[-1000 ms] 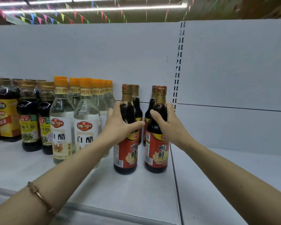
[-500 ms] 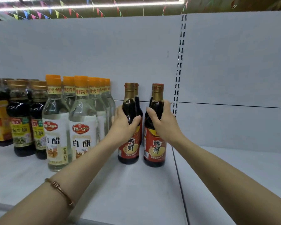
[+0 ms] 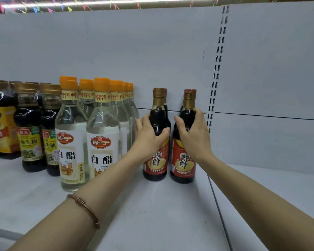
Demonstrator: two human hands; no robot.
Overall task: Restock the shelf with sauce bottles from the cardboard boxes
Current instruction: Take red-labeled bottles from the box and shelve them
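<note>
Two dark sauce bottles with red labels and gold necks stand upright on the white shelf [image 3: 152,211]. My left hand [image 3: 149,136] grips the left sauce bottle [image 3: 157,160] around its shoulder. My right hand [image 3: 192,133] grips the right sauce bottle [image 3: 184,163] the same way. Behind each of them another bottle of the same kind is partly hidden, close to the back panel. No cardboard box is in view.
Clear white vinegar bottles [image 3: 101,142] with orange caps stand in rows just left of my left hand. Further left are dark soy sauce bottles [image 3: 30,134] with green labels. A slotted upright [image 3: 216,69] divides the back panel; the shelf board to its right [image 3: 270,187] is bare.
Both hands have pushed the two sauce bottles further back on the shelf, up against the bottles behind them. The grips have stayed the same.
</note>
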